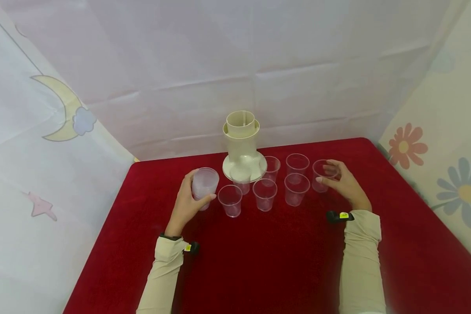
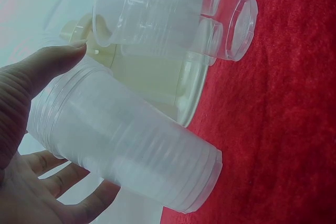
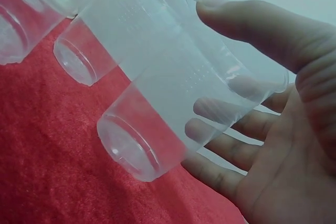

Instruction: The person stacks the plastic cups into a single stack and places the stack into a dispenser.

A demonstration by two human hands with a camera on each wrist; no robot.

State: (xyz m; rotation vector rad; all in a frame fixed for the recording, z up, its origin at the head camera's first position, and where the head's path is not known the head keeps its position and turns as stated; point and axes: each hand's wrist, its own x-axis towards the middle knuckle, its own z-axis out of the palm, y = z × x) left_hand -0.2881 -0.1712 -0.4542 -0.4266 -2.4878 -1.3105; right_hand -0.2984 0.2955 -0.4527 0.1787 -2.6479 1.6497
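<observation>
A stack of nested clear plastic cups (image 1: 205, 181) is in my left hand (image 1: 186, 203), at the left end of the group of cups. The left wrist view shows the thumb over the rims of the stacked cups (image 2: 131, 135) and the fingers along the other side. At the right end, my right hand (image 1: 347, 185) is around a single clear cup (image 1: 320, 181). In the right wrist view its fingers (image 3: 218, 174) are loosely extended behind that cup, partly seen through the clear wall, and the thumb stands straight near the rim.
Several single clear cups stand upright in two rows between the hands, among them a front-left cup (image 1: 231, 205) and a front-right cup (image 1: 295, 194). Behind them is a cream cylindrical holder (image 1: 241, 146) on a round base. The red cloth-covered table (image 1: 259, 261) meets a pale fabric backdrop (image 1: 180, 109).
</observation>
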